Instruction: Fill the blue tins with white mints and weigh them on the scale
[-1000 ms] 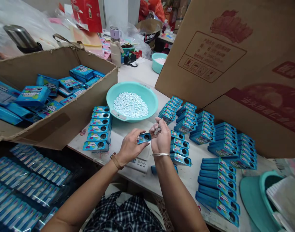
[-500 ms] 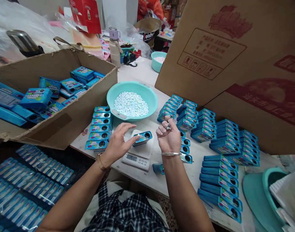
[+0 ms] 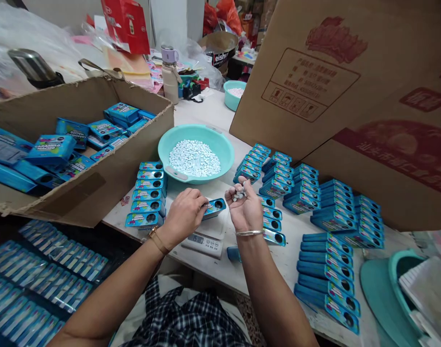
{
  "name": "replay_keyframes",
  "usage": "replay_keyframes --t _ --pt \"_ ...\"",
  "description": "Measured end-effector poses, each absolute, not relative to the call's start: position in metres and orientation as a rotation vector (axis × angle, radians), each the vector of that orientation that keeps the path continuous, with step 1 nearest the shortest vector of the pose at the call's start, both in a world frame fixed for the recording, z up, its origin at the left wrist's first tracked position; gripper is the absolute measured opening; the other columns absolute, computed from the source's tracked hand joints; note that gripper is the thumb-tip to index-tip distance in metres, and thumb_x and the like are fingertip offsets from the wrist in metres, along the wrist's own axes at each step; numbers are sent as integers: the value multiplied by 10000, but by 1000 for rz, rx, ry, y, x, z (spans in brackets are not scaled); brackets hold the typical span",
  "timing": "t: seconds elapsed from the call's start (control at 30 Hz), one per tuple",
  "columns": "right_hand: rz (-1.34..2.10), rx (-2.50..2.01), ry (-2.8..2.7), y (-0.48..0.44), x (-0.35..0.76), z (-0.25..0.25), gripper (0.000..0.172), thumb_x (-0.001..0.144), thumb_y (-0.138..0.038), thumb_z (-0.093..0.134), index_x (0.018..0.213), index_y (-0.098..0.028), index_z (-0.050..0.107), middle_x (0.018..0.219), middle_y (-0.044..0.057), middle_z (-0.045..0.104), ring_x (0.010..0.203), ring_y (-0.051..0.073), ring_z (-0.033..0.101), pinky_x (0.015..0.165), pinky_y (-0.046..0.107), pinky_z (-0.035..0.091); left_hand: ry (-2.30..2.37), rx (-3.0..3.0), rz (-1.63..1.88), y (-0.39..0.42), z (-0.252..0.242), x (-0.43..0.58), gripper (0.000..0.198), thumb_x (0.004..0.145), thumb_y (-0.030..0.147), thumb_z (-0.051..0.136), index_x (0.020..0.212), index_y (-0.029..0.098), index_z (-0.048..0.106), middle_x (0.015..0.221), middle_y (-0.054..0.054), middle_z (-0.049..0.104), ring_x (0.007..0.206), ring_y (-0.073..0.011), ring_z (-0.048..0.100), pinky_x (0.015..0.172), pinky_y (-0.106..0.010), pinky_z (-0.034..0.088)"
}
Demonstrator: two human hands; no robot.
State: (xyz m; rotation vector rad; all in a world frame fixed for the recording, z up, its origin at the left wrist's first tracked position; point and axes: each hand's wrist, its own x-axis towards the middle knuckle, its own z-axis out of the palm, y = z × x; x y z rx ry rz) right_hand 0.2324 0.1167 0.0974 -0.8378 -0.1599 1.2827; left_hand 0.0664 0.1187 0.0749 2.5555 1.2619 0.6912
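Observation:
My left hand [image 3: 186, 212] grips a small blue candy tin [image 3: 215, 207] with a round hole in its lid, just over a white digital scale [image 3: 206, 238]. My right hand [image 3: 244, 207] is cupped palm up beside the tin, closed on several small white tablets [image 3: 239, 194]. A teal bowl [image 3: 180, 140] full of the same white tablets stands just beyond both hands.
Rows of blue tins [image 3: 150, 193] lie left of the scale and many more blue tins [image 3: 314, 212] cover the table on the right. An open cardboard box [image 3: 94, 178] of tins stands at left. Large cartons [image 3: 350, 96] lean at right. A second small teal bowl [image 3: 235, 94] and a bottle [image 3: 170, 72] stand behind.
The tin was set down on the scale and my left hand let go; now my left hand grips it again. My right hand stayed raised with the tablets.

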Motion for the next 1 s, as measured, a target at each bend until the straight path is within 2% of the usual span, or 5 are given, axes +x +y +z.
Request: replay_keyframes --t 0.27,0.37,0.5,0.7,1.0 --pt "1266 -849 -223 116 223 93 175 809 -353 674 843 -194 608 607 -72 440 551 73 471 499 186 394 1216 2523 723 122 77 87 187 950 244 467 932 198 648 873 -52 592 867 -215 528 788 -364 431" --pt "1278 -815 -216 116 223 93 155 822 -333 664 852 -194 603 603 -78 420 545 67 454 528 190 413 1164 2423 775 123 75 93 143 924 215 512 940 205 654 888 -50 616 888 -211 550 807 -362 451" --pt "1349 -768 -95 115 235 97 85 879 -288 595 873 -203 594 606 -83 426 554 67 480 634 231 486 1192 2218 1001 123 82 83 130 918 205 529 961 207 651 941 -44 654 949 -203 580 869 -358 466" --pt "1481 -524 38 88 295 114 72 930 -182 485 900 -192 549 597 -79 434 521 58 457 516 169 431 1374 1896 1304 108 97 37 122 896 275 579 947 202 662 939 -20 662 915 -173 618 872 -313 475" --pt "1248 -556 4 15 370 98 105 878 -90 515 945 -170 510 643 -63 456 528 67 455 487 188 422 1662 1601 1483 43 23 17 252 863 244 623 1108 185 620 1068 -63 617 983 -187 610 875 -335 507"
